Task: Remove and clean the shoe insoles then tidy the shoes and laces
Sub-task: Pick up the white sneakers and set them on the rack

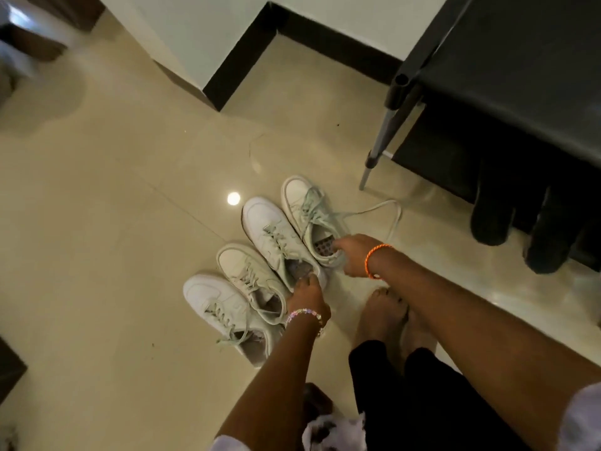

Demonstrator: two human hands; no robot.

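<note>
Several white sneakers stand side by side on the beige tiled floor, toes pointing away from me. My right hand [353, 253] grips the heel of the farthest right sneaker [305, 206], whose patterned insole [323, 246] shows inside and whose long lace [387, 213] trails loose to the right. My left hand [307, 294] holds the heel of the second sneaker [268, 227]. A cream sneaker [242, 270] and another white sneaker [214, 302] sit further left, untouched, laces loosely tied.
A dark shoe rack [507, 92] with a metal leg [379, 148] stands at the right, with dark footwear [491, 219] under it. My bare feet [387, 314] rest behind the sneakers. A white wall corner with black skirting [240, 63] lies ahead.
</note>
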